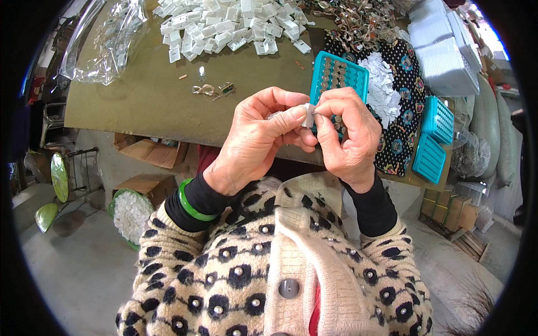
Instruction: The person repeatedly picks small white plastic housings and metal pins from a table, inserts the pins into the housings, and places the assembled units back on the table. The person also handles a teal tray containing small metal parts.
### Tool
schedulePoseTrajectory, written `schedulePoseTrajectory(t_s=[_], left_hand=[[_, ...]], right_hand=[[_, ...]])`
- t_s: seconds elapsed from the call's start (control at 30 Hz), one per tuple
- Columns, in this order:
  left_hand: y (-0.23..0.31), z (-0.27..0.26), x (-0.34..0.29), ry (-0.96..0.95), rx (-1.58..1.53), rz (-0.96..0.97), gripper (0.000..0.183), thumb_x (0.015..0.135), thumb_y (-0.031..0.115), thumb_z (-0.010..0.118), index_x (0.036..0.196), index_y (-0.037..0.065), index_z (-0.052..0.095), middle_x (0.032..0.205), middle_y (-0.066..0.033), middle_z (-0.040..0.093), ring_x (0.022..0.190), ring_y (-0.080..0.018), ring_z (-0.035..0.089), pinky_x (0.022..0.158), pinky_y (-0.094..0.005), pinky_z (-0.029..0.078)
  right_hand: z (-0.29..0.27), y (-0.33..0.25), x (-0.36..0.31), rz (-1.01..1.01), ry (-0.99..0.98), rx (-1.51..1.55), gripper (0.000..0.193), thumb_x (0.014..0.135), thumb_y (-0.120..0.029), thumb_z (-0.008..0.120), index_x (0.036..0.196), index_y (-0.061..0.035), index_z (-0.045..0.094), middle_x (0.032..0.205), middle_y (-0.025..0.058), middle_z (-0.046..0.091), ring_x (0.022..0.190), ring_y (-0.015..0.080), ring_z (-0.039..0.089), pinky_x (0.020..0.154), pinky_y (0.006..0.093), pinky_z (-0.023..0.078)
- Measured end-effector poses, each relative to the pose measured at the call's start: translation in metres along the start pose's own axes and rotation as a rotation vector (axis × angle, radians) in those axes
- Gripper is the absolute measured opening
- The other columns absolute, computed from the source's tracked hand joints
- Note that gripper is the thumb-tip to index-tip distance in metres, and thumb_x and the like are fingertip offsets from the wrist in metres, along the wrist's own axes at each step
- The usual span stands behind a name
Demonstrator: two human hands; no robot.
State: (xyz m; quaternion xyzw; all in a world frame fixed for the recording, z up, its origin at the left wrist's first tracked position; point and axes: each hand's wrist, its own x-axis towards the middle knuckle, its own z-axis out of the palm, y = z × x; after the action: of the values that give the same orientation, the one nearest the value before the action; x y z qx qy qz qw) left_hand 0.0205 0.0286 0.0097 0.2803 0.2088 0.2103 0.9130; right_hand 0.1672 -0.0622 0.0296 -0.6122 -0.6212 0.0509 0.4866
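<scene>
Both hands meet above the surface's (140, 101) near edge. The left hand (255, 140) and right hand (347, 134) pinch one small white plastic piece (308, 115) together, just before a turquoise plastic grid tray (339, 75).

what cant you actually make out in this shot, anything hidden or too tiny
- Head view: the small white piece pinched between the left hand and right hand is mostly covered by fingertips; its shape is unclear.
- The teal tray is partly hidden behind the right hand; the parts in its slots are too small to identify.
- The small metal bits on the table are too tiny to tell.
</scene>
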Motion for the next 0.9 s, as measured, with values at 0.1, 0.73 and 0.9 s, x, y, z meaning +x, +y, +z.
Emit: schedulePoseTrajectory(t_s=[0.1, 0.73, 0.9], left_hand=[[-0.001, 0.001, 0.001, 0.032, 0.041, 0.0, 0.016, 0.093, 0.009, 0.066, 0.107, 0.002, 0.062, 0.093, -0.0091, 0.069, 0.072, -0.0187, 0.07, 0.066, -0.0318, 0.06], [0.001, -0.004, -0.005, 0.024, 0.048, 0.011, 0.015, 0.093, 0.009, 0.066, 0.107, 0.003, 0.063, 0.089, -0.0077, 0.068, 0.072, -0.0177, 0.069, 0.065, -0.0308, 0.059], [0.008, -0.004, -0.013, 0.03, 0.015, 0.085, 0.013, 0.093, 0.008, 0.066, 0.104, 0.003, 0.061, 0.09, -0.0082, 0.067, 0.068, -0.0165, 0.066, 0.061, -0.0299, 0.057]], right_hand=[[0.002, 0.002, -0.001, -0.084, 0.001, -0.075, 0.016, 0.076, 0.011, 0.059, 0.087, 0.0002, 0.056, 0.085, 0.0137, 0.059, 0.072, 0.029, 0.062, 0.063, 0.0364, 0.052], [0.002, -0.001, 0.003, -0.078, -0.106, -0.093, 0.019, 0.075, 0.012, 0.06, 0.088, -0.001, 0.054, 0.083, 0.0122, 0.055, 0.069, 0.0289, 0.059, 0.059, 0.0364, 0.048], [0.01, -0.012, 0.008, 0.018, -0.107, 0.025, 0.017, 0.077, 0.01, 0.063, 0.088, -0.0012, 0.056, 0.081, 0.0108, 0.057, 0.066, 0.0257, 0.059, 0.059, 0.034, 0.048]])
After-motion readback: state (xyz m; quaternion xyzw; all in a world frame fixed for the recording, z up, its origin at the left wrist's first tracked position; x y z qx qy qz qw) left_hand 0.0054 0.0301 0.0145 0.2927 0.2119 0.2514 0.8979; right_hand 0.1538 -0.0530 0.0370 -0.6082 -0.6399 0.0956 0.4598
